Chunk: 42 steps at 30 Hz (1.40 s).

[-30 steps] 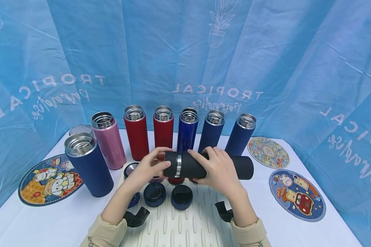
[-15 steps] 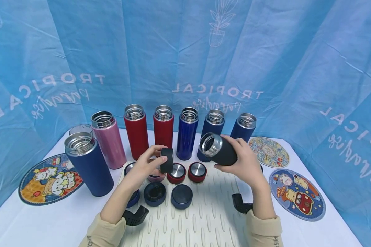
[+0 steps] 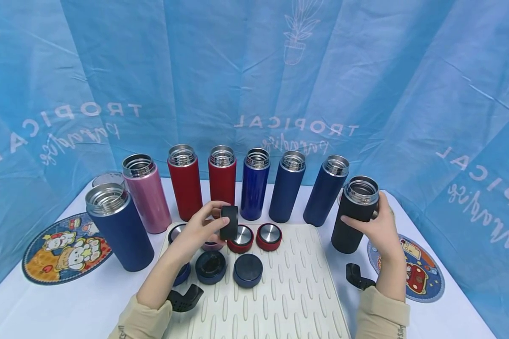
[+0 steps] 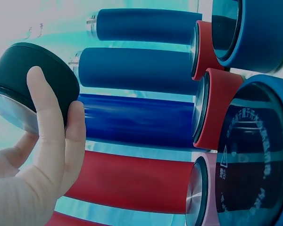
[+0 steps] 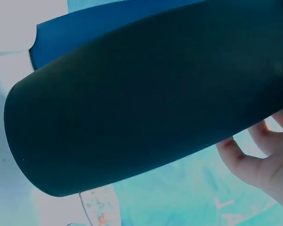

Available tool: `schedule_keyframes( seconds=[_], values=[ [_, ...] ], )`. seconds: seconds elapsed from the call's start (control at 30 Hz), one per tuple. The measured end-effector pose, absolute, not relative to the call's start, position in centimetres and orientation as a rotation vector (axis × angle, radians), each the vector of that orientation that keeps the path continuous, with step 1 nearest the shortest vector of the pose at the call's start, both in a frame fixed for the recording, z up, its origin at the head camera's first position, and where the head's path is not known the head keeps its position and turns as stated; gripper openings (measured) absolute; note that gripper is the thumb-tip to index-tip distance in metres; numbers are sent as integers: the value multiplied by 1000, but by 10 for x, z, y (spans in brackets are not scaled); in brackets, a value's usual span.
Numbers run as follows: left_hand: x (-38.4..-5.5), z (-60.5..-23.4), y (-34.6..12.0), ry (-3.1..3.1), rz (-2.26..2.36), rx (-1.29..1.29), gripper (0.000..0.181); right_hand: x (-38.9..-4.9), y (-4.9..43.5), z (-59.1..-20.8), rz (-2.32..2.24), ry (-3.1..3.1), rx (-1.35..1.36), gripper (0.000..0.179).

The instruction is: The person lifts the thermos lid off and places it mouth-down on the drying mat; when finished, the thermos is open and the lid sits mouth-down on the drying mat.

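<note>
My left hand [image 3: 201,229] pinches a black lid [image 3: 229,222] on its side above the mat; the left wrist view shows the lid [image 4: 35,84] between thumb and fingers, its silvery face turned down. At the right, my right hand [image 3: 378,227] grips a black thermos bottle [image 3: 351,216], upright and lidless, with its steel mouth showing. In the right wrist view the bottle [image 5: 146,103] fills most of the picture, fingers curled at its far side. Below the left hand lie red lids [image 3: 269,236] and dark blue lids [image 3: 248,270].
Open bottles stand along the back: pink [image 3: 147,194], red [image 3: 184,183], glossy blue [image 3: 255,186] and several dark blue [image 3: 120,228]. The cream ribbed mat [image 3: 280,301] covers the table's middle. Round cartoon placemats lie at the left [image 3: 68,249] and right [image 3: 426,275].
The black lid has come off the black bottle. My right hand has carried the bottle rightward and turned it upright, while the left hand stays in place holding the lid.
</note>
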<state>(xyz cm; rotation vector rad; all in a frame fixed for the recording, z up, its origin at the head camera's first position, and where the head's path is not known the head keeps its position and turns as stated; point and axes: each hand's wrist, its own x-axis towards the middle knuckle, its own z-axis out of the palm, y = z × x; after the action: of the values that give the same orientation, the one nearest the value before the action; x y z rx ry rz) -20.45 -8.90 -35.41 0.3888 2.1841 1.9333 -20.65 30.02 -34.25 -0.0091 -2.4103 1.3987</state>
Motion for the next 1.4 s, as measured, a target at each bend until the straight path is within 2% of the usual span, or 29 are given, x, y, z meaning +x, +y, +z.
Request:
schedule_keyframes(
  seconds=[0.67,0.87,1.2,1.4],
  values=[
    [-199,-353,-84,2296,1827,419,47,-212,318,-357,1553,-2390,-128,98],
    [-196,-358,-65,2373,1732,554,48,-212,319,-358,1556,-2393,-168,99],
    [-181,-363,-4,2854,987,965,62,-212,318,-357,1564,-2414,-219,101],
    [-173,-380,30,3032,464,1128,61,-212,318,-357,1570,-2412,-210,101]
  ],
)
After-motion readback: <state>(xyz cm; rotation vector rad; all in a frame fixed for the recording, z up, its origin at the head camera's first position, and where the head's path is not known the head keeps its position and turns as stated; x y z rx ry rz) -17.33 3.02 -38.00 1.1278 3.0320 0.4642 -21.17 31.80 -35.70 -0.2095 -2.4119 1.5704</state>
